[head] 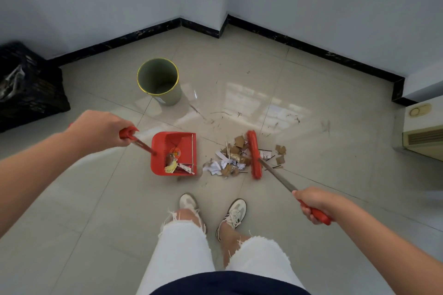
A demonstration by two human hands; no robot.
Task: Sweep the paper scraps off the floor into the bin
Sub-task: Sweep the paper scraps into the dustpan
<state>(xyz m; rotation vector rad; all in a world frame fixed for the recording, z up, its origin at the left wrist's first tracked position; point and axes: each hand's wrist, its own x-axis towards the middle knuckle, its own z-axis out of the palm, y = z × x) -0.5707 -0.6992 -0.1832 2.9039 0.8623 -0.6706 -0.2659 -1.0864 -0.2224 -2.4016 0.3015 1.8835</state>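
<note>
My left hand (100,130) grips the red handle of a red dustpan (158,148) that rests on the tiled floor with a few scraps inside it. My right hand (311,203) holds the red grip of a broom whose red head (254,154) stands on the floor just right of a pile of white and brown paper scraps (227,163). The pile lies between the dustpan's open edge and the broom head. A few brown scraps (280,153) lie to the right of the broom. The green bin (172,96) with a yellow rim stands upright behind the dustpan.
A black crate (28,88) sits against the wall at the left. A cream appliance (424,136) stands at the right edge. Walls with black skirting form a corner behind the bin. My feet in white shoes (213,211) are just below the pile.
</note>
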